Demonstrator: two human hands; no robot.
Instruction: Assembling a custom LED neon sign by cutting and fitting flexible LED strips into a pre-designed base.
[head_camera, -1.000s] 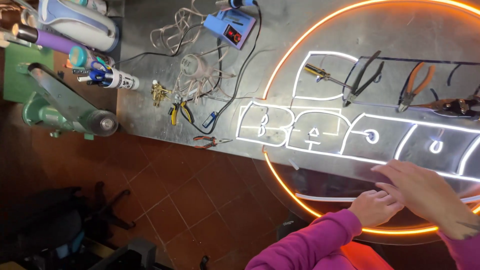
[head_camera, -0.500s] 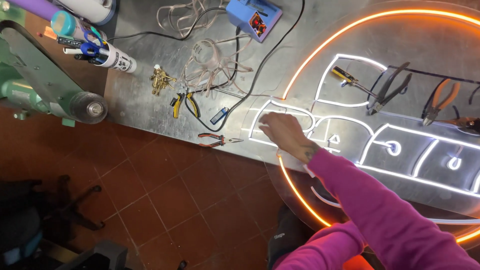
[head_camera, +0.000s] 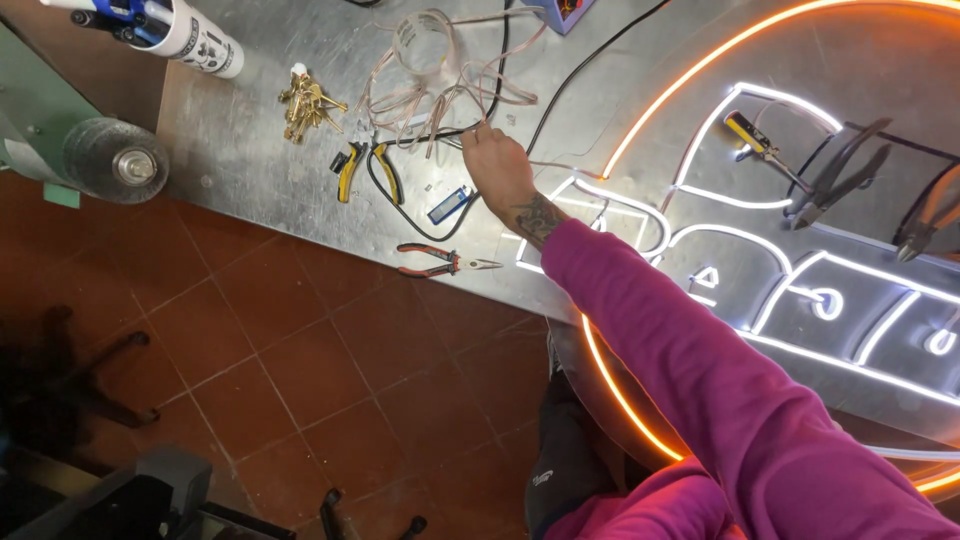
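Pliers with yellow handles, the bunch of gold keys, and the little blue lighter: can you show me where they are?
Pliers with yellow handles (head_camera: 348, 170), head view, on the left yellow handle.
Bunch of gold keys (head_camera: 305, 105), head view, on the middle of the pile.
Blue lighter (head_camera: 449, 204), head view, on its blue body.

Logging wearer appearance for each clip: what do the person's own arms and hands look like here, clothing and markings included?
Only one arm shows. It wears a long magenta-pink fabric sleeve that ends at the wrist. A dark tattoo sits on the wrist just past the cuff. The bare hand has no glove, and no ring or watch is visible. Which hand it is cannot be told for sure; the other is out of view.
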